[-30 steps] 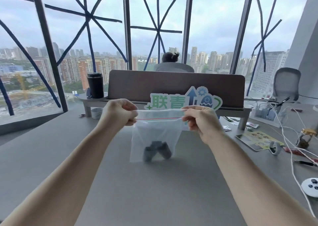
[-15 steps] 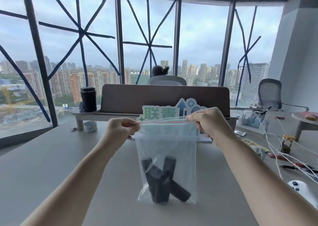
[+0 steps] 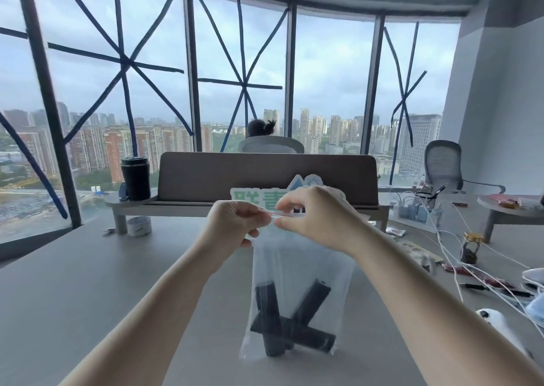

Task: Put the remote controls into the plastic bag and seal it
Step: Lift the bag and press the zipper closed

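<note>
Remotes (image 3: 290,321), black and crossed over one another, lie at the bottom of the clear bag (image 3: 297,268), which hangs above the grey desk (image 3: 88,282). Both hands pinch the bag's red-lined top edge close together: the left hand (image 3: 232,226) has its grip clamped on the strip, and the right hand (image 3: 315,218) has its grip clamped on it just beside. Behind them stand a green sign (image 3: 259,197) and a brown divider (image 3: 265,173), with a black cup (image 3: 136,178) to the left. White cables (image 3: 450,238) trail across the desk's right side.
</note>
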Demonstrator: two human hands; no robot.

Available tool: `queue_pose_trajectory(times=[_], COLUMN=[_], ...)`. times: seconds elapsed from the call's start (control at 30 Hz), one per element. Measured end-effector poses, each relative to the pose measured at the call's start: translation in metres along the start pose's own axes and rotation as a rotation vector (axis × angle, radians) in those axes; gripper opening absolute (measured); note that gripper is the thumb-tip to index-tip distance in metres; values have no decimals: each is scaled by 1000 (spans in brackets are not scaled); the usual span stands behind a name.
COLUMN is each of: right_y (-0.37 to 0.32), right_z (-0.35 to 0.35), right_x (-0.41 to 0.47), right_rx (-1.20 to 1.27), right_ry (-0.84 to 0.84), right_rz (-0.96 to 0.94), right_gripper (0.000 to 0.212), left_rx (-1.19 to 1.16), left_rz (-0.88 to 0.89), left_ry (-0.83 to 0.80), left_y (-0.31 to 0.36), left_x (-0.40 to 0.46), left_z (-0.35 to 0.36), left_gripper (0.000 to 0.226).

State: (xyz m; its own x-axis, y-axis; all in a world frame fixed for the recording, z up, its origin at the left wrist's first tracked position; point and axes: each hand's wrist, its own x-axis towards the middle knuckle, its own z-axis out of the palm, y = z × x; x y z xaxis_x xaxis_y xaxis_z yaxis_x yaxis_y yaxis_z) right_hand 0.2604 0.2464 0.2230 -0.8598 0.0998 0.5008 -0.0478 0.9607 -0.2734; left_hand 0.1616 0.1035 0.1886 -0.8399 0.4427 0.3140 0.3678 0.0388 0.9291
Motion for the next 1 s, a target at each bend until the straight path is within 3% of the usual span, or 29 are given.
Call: queue_pose_trajectory(times=[0.17, 0.7, 1.0], right_y=[4, 3, -4], right_z=[1, 1, 15], right_x=[9, 23, 20], right_rx=[54, 228, 116], right_ry=[5, -127, -41], right_rz=[70, 125, 96], right_gripper=[11, 6, 11], left_rx=[5, 85, 135], left_rz=[-8, 100, 155], left_ry=[5, 18, 58], left_y=[1, 3, -8], left_x=[-1, 1, 5], left_z=[-3, 5, 8], left_gripper=[7, 6, 21])
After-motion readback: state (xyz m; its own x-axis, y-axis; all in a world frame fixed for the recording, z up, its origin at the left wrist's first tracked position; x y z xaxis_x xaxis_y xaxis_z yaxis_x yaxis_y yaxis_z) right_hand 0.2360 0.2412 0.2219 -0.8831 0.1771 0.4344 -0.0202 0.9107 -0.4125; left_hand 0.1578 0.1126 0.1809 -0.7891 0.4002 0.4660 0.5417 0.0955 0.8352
